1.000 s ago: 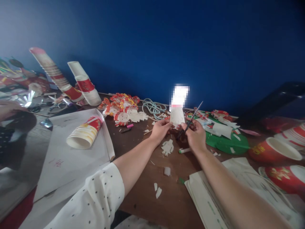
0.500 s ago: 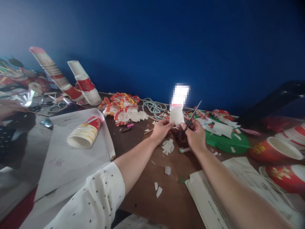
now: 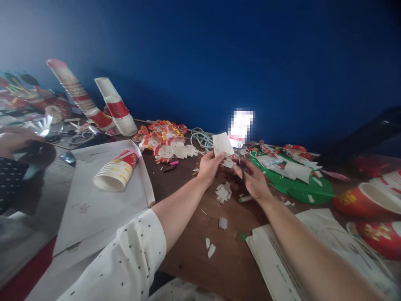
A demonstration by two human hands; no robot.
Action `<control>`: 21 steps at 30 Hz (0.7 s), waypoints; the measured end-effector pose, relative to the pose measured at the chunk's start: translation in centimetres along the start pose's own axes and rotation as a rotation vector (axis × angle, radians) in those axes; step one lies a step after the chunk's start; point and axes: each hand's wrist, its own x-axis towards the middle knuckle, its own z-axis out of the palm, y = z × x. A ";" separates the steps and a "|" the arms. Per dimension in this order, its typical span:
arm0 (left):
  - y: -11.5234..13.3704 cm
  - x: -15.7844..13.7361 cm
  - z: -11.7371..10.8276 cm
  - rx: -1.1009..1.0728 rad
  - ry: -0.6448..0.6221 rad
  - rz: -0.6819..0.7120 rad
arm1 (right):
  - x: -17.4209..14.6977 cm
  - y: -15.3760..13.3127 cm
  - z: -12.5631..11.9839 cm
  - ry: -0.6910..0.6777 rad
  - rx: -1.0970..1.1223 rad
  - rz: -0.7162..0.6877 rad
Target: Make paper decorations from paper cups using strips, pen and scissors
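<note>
My left hand [image 3: 209,168] pinches a piece of white paper [image 3: 223,145], thumb on its near face, and holds it up above the table. In my right hand [image 3: 254,180] are dark-handled scissors [image 3: 240,164], their blades pointing up just right of the paper. Whether the blades touch the paper I cannot tell. Below the hands lies a white cut-out with a jagged outline [image 3: 223,192]. Beside it, partly under my right hand, is a green-capped marker [image 3: 244,199]. A bright pixelated screen [image 3: 242,125] stands behind the paper against the blue wall.
Paper cups [image 3: 114,171] lie in a white box lid [image 3: 78,234] at left; tall cup stacks [image 3: 119,110] lean behind. Red-and-white paper crafts [image 3: 164,142], a coiled cord [image 3: 200,138] and a green sheet [image 3: 294,190] line the back. Another person's hand [image 3: 19,140] is at far left.
The white paper has moved left and tilted, now in my left hand alone. The scissors have swung from a rightward slant to nearly upright. The view has shifted slightly.
</note>
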 end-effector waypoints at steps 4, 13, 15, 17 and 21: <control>-0.4 0.4 -0.1 -0.002 0.013 0.031 | -0.2 -0.2 -0.2 -0.083 -0.049 0.045; -0.1 0.3 0.3 -0.021 0.032 0.040 | -0.3 -0.3 -0.4 -0.174 -0.103 0.033; 0.1 0.2 0.3 -0.014 0.031 0.031 | -0.3 -0.4 -0.3 -0.172 -0.103 0.040; 0.1 0.1 0.3 -0.006 0.033 0.025 | -0.4 -0.5 -0.3 -0.177 -0.102 0.045; 0.2 0.1 0.2 -0.012 0.032 0.014 | -0.5 -0.7 -0.5 -0.189 -0.111 0.050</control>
